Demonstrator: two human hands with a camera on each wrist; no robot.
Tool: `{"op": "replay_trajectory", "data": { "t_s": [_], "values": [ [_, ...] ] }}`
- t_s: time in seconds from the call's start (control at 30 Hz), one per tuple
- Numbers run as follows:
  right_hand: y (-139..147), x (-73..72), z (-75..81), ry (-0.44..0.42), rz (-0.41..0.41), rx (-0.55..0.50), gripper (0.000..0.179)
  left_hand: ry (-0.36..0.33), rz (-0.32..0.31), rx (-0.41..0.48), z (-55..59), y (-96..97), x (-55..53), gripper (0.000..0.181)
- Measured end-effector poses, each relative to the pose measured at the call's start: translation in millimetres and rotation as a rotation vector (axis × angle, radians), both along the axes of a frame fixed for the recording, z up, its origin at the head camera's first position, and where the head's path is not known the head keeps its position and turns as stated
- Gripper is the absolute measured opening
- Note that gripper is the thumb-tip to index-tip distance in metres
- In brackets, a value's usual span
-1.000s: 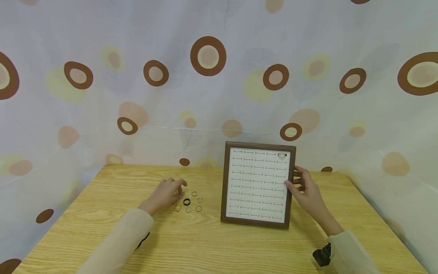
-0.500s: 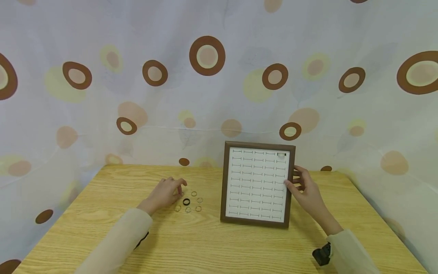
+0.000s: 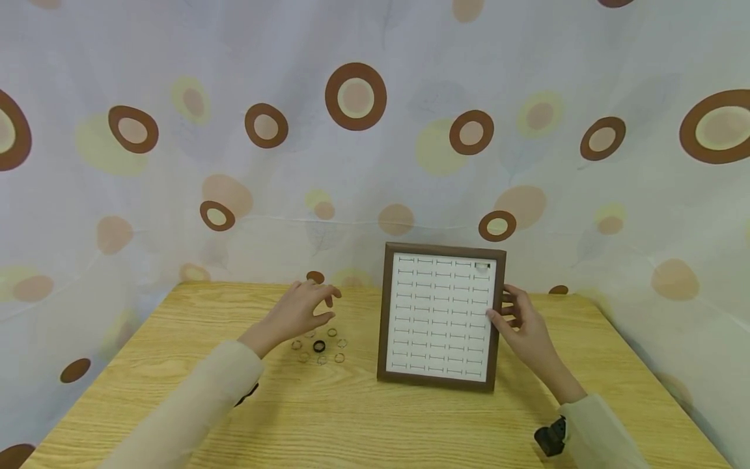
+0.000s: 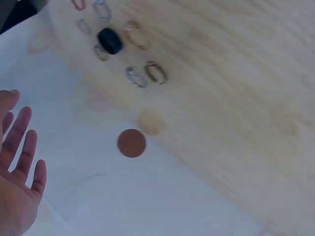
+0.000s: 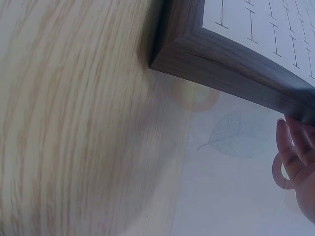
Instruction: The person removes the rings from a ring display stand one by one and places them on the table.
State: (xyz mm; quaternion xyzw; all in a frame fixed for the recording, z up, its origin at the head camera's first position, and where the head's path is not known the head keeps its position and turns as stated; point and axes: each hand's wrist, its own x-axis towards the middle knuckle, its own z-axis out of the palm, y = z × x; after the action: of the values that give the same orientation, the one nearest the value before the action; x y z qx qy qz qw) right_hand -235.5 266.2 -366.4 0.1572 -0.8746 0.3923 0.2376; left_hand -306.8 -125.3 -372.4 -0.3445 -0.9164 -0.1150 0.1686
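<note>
My left hand hovers over the far side of a loose group of rings, thumb and fingers apart, with nothing seen in it. A thick black ring lies among several thin metal ones, such as a gold-toned ring and a silver ring in the left wrist view. My right hand grips the right edge of a brown-framed ring display board, thumb in front and fingers behind. The board stands tilted, with rows of slits in its white face. Something small and shiny, apparently a ring, sits in its top right slit.
A wood-grain table bears everything. Behind it hangs a pale curtain with brown circles, close to the table's far edge. The board stands to the right of the rings, with bare wood between them.
My left hand has lifted off the rings and moved up and slightly right, its thumb and fingers spreading. Rings it partly covered now show. The right hand and board have stayed put.
</note>
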Motion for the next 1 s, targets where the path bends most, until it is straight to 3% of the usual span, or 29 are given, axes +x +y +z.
{"op": "replay_trajectory", "data": {
  "t_s": [0.1,0.33,0.43,0.73,1.0],
  "values": [
    [0,0.1,-0.2,-0.006,-0.002,-0.003,0.051,0.029,-0.015,-0.01,11.5,7.9,1.7,0.032],
    [17,-18.7,-23.3,-0.006,0.003,-0.008,0.054,0.048,-0.073,-0.03,34.3,28.3,9.5,0.031],
    [15,-17.3,-21.5,-0.006,-0.007,0.001,0.054,0.06,-0.108,-0.017,40.9,38.2,12.7,0.03],
    [-1,2.1,1.3,-0.002,-0.01,0.005,0.051,0.158,-0.191,0.001,47.1,70.7,15.2,0.029],
    [2,-2.9,-4.0,-0.005,-0.011,-0.001,0.052,0.196,-0.225,-0.008,52.8,103.2,18.6,0.027]
  ]
}}
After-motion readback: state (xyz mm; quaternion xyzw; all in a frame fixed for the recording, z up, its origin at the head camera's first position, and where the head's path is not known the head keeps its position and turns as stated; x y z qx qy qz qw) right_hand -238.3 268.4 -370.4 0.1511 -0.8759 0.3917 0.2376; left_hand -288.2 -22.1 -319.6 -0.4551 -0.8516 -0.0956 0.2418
